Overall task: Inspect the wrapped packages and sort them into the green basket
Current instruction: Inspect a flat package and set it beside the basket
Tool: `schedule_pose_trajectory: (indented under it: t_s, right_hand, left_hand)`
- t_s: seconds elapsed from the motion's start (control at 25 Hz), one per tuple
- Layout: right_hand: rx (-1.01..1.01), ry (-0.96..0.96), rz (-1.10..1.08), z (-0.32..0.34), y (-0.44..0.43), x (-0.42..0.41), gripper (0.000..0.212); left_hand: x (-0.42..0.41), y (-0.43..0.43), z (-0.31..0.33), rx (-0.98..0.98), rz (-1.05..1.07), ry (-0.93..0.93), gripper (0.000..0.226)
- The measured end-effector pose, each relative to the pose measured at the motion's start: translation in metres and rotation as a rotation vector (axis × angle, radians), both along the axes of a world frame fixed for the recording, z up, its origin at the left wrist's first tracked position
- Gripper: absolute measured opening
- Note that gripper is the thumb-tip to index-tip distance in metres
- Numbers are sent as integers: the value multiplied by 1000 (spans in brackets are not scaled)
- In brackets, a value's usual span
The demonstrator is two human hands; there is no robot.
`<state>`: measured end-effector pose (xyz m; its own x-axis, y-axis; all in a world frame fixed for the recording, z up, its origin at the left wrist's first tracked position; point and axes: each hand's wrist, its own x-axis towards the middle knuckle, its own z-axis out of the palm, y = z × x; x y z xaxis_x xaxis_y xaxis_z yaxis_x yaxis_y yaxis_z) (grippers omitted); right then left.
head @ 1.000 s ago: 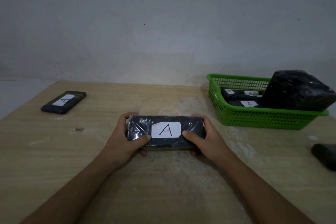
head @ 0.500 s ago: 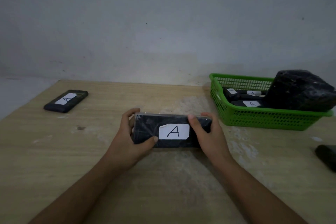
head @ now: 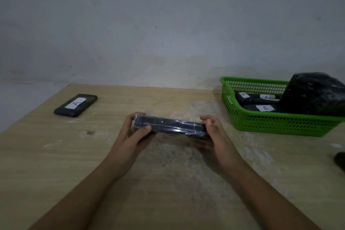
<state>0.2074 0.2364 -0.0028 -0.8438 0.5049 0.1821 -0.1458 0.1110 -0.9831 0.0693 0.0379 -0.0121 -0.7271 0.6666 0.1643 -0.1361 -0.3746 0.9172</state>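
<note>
A black wrapped package [head: 173, 126] is held just above the table's middle, turned so that its long narrow edge faces me; its label is hidden. My left hand [head: 133, 132] grips its left end and my right hand [head: 214, 130] its right end. The green basket [head: 261, 122] stands at the right and holds several black packages labelled A [head: 261, 108] plus one large black bundle [head: 313, 93] leaning on its right side. A second black package with an A label [head: 76, 105] lies flat at the far left.
The wooden table [head: 168, 183] runs back to a plain grey wall. A dark object [head: 339, 160] is cut off by the right edge of the view, in front of the basket.
Both hands have tilted the package from label-up to edge-on, so the A label no longer shows. The package has also shifted a little to the right.
</note>
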Motion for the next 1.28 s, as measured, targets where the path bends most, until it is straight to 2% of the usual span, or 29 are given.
schedule_pose_trajectory:
  t_s: [0.04,0.12,0.16,0.24,0.36,0.48,0.6,0.8,0.84,0.96,1.0,1.16,1.28]
  right_hand:
    - [6,-39,15,0,1,0,29]
    - [-44,-56,33,3,3,2,20]
    - [-60,-52,26,3,5,3,20]
    - [-11,-65,9,1,11,4,41]
    - [7,-80,60,-5,16,6,68]
    - [51,-147,94,-7,16,7,77]
    - [83,-129,131,-5,15,6,78]
    - [138,-73,152,-6,18,8,70]
    - [120,-68,145,-5,18,7,63]
    - [-41,-68,40,-1,9,2,17]
    - [-68,-76,-21,1,6,0,9]
    - [-99,-60,-72,2,5,-1,14]
    - [-110,-63,-45,2,5,-1,12]
  left_hand:
    - [-1,-1,0,13,-5,-7,62]
    - [-1,-1,2,10,4,-33,55]
    - [-1,-1,3,-2,-1,-61,58]
    - [3,0,4,-34,-41,-143,68]
    - [9,0,5,-97,-51,-162,70]
    - [9,-1,8,-108,-51,-132,68]
    - [9,-2,6,-116,-36,-80,63]
    - [9,1,6,-151,14,-107,38]
    - [9,1,6,-149,26,-97,37]
    - [12,-1,6,-126,16,-40,38]
    - [13,-1,5,-128,10,-14,39]
    - [14,1,3,-125,10,-13,38]
    - [18,5,8,-124,45,-95,10]
